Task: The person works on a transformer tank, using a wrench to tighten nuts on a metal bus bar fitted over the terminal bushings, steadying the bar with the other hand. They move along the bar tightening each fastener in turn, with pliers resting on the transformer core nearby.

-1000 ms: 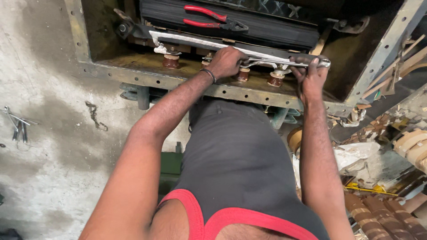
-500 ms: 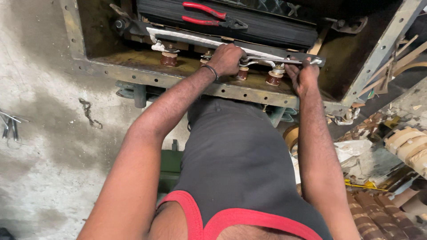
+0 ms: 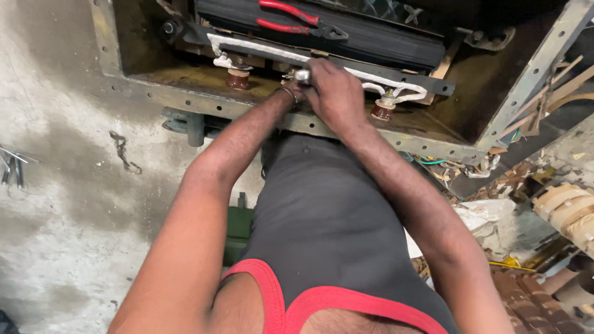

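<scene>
two hands (image 3: 331, 93) clasped on small silvery metal fitting (image 3: 302, 75), brown insulators (image 3: 237, 78) beside

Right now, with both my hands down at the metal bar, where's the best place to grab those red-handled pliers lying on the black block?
Take the red-handled pliers by the two red handles, coming from above and from the left. They lie flat on the black ribbed block with the handles splayed leftward and bare, and the dark jaws pointing right.
</scene>
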A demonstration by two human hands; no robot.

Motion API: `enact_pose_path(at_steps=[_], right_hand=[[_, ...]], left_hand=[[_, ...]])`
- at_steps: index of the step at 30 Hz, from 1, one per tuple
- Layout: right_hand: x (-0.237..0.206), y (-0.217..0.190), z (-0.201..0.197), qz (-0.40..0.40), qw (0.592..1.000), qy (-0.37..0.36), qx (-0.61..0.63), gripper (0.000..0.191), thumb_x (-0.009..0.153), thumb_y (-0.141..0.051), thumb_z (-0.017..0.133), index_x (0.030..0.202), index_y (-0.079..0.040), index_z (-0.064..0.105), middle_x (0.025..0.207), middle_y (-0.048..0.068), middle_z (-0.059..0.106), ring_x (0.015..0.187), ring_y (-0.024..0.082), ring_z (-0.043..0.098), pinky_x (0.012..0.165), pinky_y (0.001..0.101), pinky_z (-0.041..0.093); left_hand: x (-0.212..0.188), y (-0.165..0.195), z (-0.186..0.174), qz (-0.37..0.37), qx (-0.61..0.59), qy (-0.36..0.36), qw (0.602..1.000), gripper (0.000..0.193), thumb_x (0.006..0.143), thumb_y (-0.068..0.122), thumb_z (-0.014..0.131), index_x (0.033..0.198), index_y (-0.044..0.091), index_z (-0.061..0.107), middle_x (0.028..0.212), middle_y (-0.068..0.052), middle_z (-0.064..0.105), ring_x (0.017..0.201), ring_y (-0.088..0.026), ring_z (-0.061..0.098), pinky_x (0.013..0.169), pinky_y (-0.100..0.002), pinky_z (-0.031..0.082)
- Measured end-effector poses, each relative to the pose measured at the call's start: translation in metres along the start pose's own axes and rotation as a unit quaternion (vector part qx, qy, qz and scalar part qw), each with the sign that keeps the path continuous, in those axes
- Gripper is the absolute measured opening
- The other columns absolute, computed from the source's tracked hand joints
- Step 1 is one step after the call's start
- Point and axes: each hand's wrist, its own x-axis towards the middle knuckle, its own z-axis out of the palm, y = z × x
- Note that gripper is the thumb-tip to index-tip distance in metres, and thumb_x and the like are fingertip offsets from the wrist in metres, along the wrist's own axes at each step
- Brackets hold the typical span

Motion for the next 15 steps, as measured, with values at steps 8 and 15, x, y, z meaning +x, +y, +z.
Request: enact_pose_path(at_steps=[8, 15], right_hand=[[-0.058, 0.071, -0.037, 0.088, 0.936, 0.123, 0.316, 0.011, 0.115, -0.008, 0.059, 0.118, -0.008, 0.048, 0.124, 0.012, 0.074, 0.128, 0.032, 0.073, 0.11, 0.0473, 0.058], [-0.108, 0.147, -0.037, 0.248, 0.764, 0.207, 0.559, 0.031, 0.11, -0.033, 0.059, 0.12, -0.01, 0.041, 0.118, 0.014, 0.068, 0.127, 0.032, 0.068, 0.106, 0.0506, 0.061]], left_hand=[[0.017, 0.027, 0.004, -0.107, 0.203, 0.042, 0.972, 0.026, 0.088, 0.015, 0.078, 0.115, 0.015, 0.077, 0.099, -0.016, 0.075, 0.097, -0.037, 0.069, 0.089, -0.049, 0.053], [0.027, 0.022, 0.021, -0.074, 0.294, -0.054, 0.951, 0.031, 0.074, 0.0, 0.072, 0.103, 0.009, 0.078, 0.096, -0.02, 0.074, 0.098, -0.04, 0.069, 0.086, -0.05, 0.055]])
